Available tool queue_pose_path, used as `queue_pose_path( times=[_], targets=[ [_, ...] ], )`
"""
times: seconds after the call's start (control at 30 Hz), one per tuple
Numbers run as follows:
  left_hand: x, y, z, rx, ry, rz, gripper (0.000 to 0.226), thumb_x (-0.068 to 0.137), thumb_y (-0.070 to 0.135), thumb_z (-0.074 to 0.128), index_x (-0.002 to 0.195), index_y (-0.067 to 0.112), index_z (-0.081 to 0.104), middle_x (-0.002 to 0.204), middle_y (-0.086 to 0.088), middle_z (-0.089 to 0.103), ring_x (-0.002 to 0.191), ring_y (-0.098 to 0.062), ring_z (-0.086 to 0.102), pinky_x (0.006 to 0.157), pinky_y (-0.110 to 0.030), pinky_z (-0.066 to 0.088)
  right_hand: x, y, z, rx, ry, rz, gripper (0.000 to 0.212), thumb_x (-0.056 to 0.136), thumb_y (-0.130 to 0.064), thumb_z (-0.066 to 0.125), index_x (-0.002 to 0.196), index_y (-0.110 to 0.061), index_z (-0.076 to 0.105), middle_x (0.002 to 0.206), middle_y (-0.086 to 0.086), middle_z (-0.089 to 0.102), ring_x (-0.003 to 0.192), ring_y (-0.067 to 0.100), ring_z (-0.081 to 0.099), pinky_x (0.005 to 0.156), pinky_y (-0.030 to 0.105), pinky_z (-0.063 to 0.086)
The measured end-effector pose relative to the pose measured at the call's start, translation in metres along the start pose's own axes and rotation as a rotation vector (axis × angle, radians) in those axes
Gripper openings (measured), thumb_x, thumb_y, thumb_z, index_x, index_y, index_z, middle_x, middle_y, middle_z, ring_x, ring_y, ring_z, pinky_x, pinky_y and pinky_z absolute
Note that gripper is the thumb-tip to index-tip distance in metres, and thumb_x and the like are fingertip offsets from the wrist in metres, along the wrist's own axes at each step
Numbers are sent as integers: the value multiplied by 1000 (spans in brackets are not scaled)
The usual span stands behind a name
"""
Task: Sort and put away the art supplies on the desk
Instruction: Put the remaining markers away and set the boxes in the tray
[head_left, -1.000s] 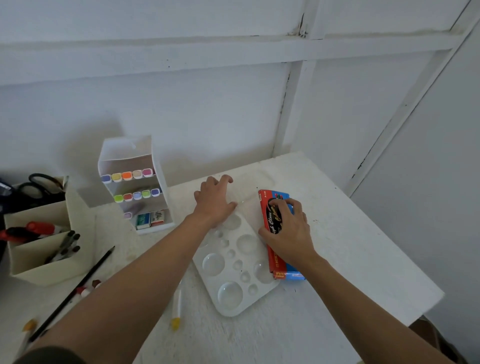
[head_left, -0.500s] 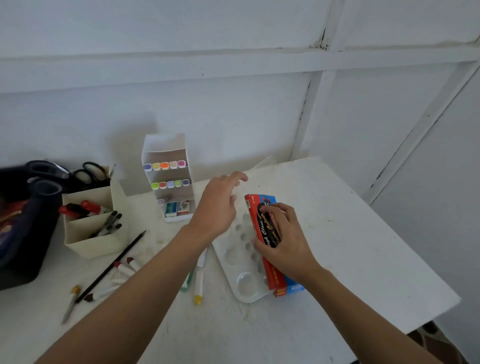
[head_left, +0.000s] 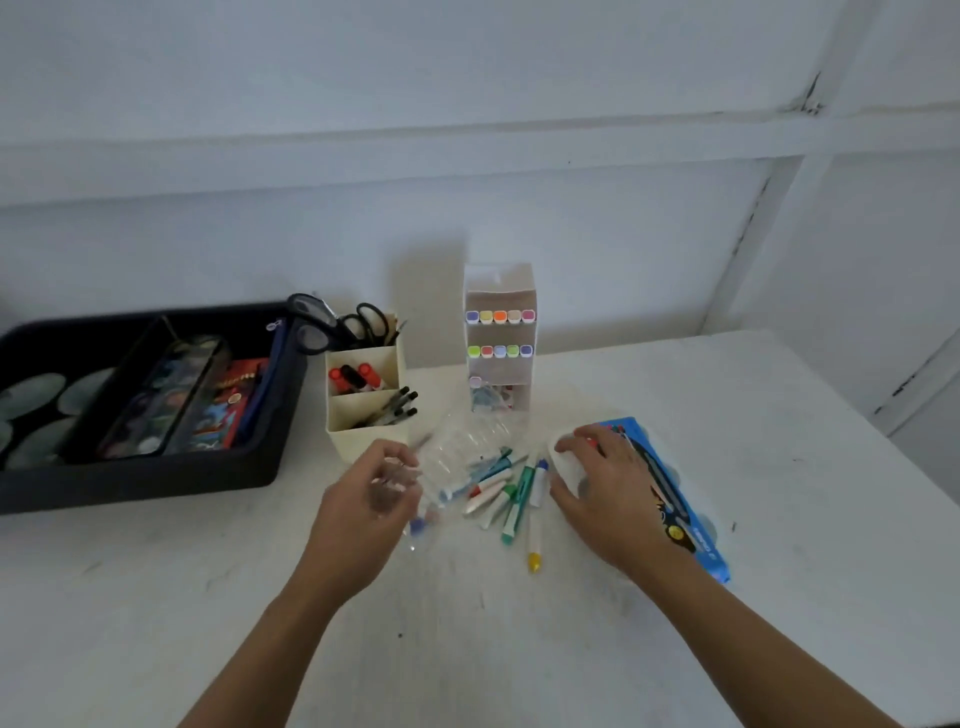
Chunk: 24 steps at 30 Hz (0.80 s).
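Clear plastic is the material in hand: my left hand (head_left: 363, 499) has its fingers curled round the near edge of a clear plastic pouch (head_left: 460, 447), held just above the worktop (head_left: 779, 467). Blur makes the exact grip uncertain. My right hand (head_left: 615, 493) lies palm down on the blue box (head_left: 696, 525), with its fingers reaching the white palette (head_left: 565, 467). I cannot tell whether they grasp the palette or only press on it.

The loose paint tubes (head_left: 501, 488) lie in a cluster between my hands, touching the pouch mouth. One yellow-capped tube (head_left: 533, 558) lies nearest to me.

Step in hand, as I judge it: bag the tubes.
1. Hold the pouch mouth open and low, facing the cluster.
2. Release the box and feed the tubes in with the right hand, a few at a time.
3. Keep the caps aligned, so that the thin film does not snag.
4. Place the filled pouch in the black tray (head_left: 156, 483) at far left.

Compared with half a second ago, my left hand has left the palette and now carries the pouch. The box, then tilted on edge with its red face showing, now lies flat with its blue face up. The view has swung left, bringing the whole tray into sight.
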<state>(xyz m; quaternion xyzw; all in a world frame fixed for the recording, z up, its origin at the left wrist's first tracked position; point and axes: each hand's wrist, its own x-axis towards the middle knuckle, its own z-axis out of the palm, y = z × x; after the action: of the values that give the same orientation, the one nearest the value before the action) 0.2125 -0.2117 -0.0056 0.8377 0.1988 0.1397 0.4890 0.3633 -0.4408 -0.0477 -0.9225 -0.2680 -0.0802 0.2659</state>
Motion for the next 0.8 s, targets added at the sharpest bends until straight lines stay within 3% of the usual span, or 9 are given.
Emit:
queue_pose_path(
  times=[0.1, 0.23, 0.37, 0.5, 0.67, 0.8],
  targets=[
    [-17, -25, -32, -69, 28, -76, 23, 92, 10, 72, 100, 29, 61, 93, 8, 73, 81, -17, 76, 70, -28, 62, 3, -23, 9, 106, -22, 6, 24, 92, -30, 63, 115, -25, 64, 114, -7, 61, 106, 13, 53, 96, 39, 47],
    [-34, -56, -66, -158, 60, -169, 23, 90, 6, 73, 100, 23, 62, 91, 0, 73, 76, -23, 77, 63, -23, 61, 7, -54, 24, 98, -43, -20, 18, 92, -26, 64, 110, -28, 66, 106, -10, 64, 98, 9, 52, 92, 37, 45],
    [-42, -79, -89, -87, 67, -192, 26, 92, 8, 72, 103, 28, 60, 87, 2, 72, 75, -23, 74, 70, -31, 61, 11, -84, 40, 186, -147, -81, 19, 92, -20, 64, 110, -27, 67, 98, -15, 63, 92, 5, 54, 87, 34, 50],
    [-45, -92, -108, -69, 68, -200, 21, 89, 33, 73, 102, 41, 59, 80, -5, 71, 71, -21, 70, 62, -21, 53, 16, -111, 60, 162, -230, -186, 25, 97, -21, 58, 119, -26, 67, 114, -9, 66, 106, 9, 51, 95, 38, 45],
    [-48, -115, -131, 30, -7, -173, 18, 92, 43, 67, 108, 41, 60, 66, -14, 60, 57, -20, 51, 60, -33, 47, 25, -126, 78, -86, -309, -255, 25, 95, -30, 54, 117, -28, 66, 119, -8, 60, 113, 16, 47, 93, 40, 37],
    [-51, -122, -142, 34, -65, -169, 29, 87, 49, 64, 115, 43, 58, 71, -8, 68, 64, -15, 62, 64, -20, 50, 14, -125, 84, -84, -307, -276, 35, 91, -44, 58, 123, -32, 64, 122, -10, 57, 116, 15, 43, 94, 41, 35]
  ],
)
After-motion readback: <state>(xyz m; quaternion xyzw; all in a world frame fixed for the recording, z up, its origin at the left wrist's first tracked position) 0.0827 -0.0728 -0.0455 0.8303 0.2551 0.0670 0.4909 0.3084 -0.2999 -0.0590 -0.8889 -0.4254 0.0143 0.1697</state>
